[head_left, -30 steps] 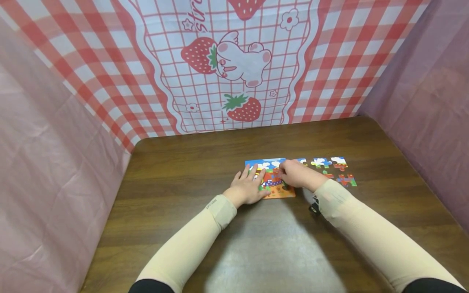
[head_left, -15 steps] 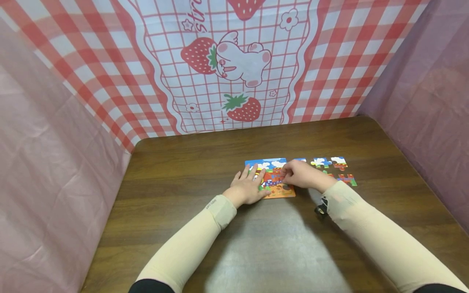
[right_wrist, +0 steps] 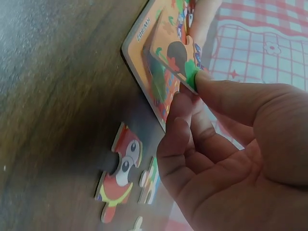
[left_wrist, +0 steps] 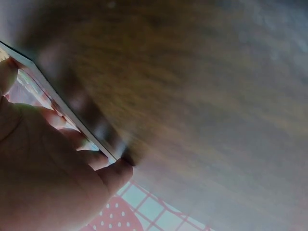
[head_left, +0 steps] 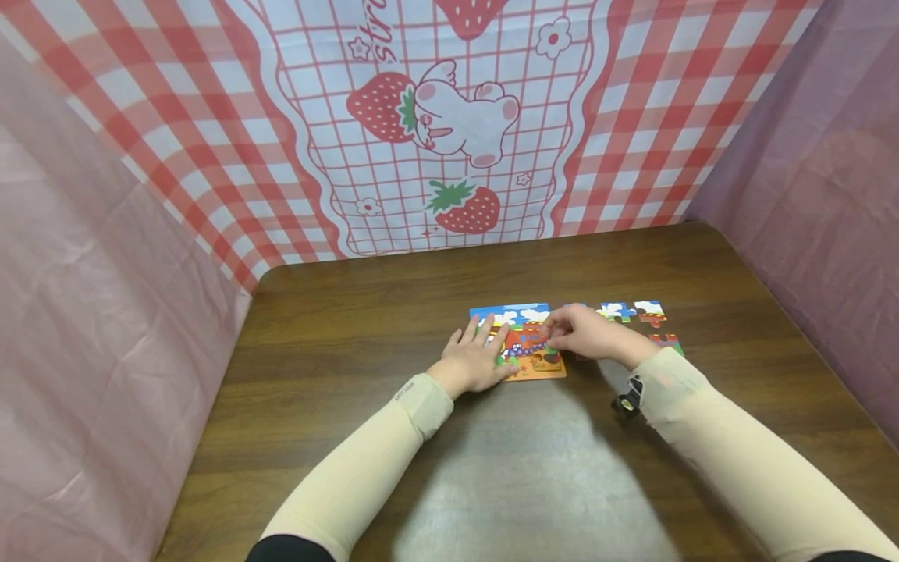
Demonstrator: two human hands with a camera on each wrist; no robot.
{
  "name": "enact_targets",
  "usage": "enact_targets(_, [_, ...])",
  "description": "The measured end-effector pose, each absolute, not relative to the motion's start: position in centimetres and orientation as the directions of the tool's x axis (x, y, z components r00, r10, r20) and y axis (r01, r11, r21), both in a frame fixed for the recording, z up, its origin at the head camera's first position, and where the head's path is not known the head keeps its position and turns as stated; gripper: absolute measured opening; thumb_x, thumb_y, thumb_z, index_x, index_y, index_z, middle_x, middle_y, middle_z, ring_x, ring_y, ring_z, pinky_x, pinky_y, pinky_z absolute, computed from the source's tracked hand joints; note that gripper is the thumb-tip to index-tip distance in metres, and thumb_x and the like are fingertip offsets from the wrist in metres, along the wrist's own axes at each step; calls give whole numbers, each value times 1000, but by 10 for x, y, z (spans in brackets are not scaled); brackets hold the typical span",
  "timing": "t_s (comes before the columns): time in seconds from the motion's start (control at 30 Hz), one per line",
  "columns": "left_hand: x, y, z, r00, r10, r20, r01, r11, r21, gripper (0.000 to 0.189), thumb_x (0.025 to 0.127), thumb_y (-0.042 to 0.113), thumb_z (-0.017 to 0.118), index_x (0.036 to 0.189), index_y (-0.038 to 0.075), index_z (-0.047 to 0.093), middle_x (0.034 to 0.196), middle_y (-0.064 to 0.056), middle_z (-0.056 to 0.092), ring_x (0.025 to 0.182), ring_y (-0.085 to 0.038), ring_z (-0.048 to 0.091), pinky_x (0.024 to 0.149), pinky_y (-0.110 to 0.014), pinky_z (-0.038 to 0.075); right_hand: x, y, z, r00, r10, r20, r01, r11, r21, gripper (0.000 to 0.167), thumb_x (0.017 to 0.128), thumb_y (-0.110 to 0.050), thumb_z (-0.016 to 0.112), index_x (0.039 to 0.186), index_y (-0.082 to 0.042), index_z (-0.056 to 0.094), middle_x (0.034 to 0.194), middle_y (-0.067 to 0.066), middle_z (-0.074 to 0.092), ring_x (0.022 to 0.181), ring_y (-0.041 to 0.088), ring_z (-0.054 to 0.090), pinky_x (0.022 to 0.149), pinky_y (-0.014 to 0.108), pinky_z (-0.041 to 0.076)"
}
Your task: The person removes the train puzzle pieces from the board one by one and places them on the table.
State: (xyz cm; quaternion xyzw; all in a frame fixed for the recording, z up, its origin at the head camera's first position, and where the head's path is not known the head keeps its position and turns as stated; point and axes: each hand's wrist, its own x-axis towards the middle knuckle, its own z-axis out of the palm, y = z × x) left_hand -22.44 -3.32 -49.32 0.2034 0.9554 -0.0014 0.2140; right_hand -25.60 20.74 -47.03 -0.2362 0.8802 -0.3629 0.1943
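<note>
My left hand (head_left: 476, 363) rests with its fingers spread on the left part of a colourful jigsaw puzzle board (head_left: 507, 311). The left wrist view shows those fingers along the board's edge. My right hand (head_left: 584, 332) is over the board's right side. Between thumb and fingers it pinches an orange and green jigsaw piece (right_wrist: 174, 54), which in the right wrist view is tilted up from the board's lower right corner. Part of the picture is hidden beneath my left hand.
Several loose jigsaw pieces lie on the brown wooden table (head_left: 337, 336) right of the board, among them a red one with cartoon eyes (right_wrist: 120, 175) and a cloud piece (head_left: 649, 311). A red-checked cloth (head_left: 295, 156) stands behind; pink cloths flank both sides.
My right hand has shifted slightly right, and the lower right corner piece now shows raised in its pinch. The left hand has stayed put.
</note>
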Motion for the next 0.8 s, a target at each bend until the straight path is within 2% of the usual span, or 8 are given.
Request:
enact_targets(0.1, [-226,-32,-495,-826,383,-414,386,919,81,81,101,71,28,164,32,-5,169,-1,-11,152,-27,-11,121,-49,4,-255,214,-467,-816,-548,-184,-250,622,-742,8,98,-2,67,105,-3,70,82,6,69,61,24,58,56,36,50])
enact_targets(0.27, [-225,-33,-494,-829,390,-402,394,916,76,80,101,70,28,164,31,-4,169,-2,-10,153,-27,-10,121,-49,6,-249,228,-459,-829,-522,-202,-204,618,-759,8,99,-6,66,106,-4,69,77,12,65,55,19,50,49,33,45])
enact_targets(0.37, [-223,-34,-491,-829,399,-392,405,911,70,80,102,69,28,165,30,-3,170,-2,-9,153,-28,-8,121,-49,7,-247,238,-455,-840,-506,-196,-196,619,-760,11,99,-7,66,108,-2,69,78,14,65,60,22,53,52,33,45])
enact_targets(0.57, [-220,-35,-486,-832,404,-380,412,909,64,79,102,69,29,165,29,0,170,-3,-6,153,-28,-5,121,-48,9,-244,259,-452,-866,-474,-162,-195,617,-763,16,97,-8,70,111,0,70,88,7,70,76,29,63,59,33,51])
enact_targets(0.7, [-225,-32,-493,-824,379,-421,388,919,67,80,101,70,28,163,33,-6,169,0,-13,153,-26,-11,121,-48,5,-241,272,-449,-877,-446,-177,-167,630,-758,13,97,-9,70,106,-1,72,90,6,72,76,29,64,61,37,54])
enact_targets(0.8, [-227,-31,-496,-823,367,-434,377,924,68,80,101,71,27,163,34,-8,168,2,-15,152,-25,-14,121,-48,3,-238,282,-446,-880,-433,-197,-146,640,-754,14,97,-13,71,105,-1,73,88,7,72,72,28,63,57,37,53])
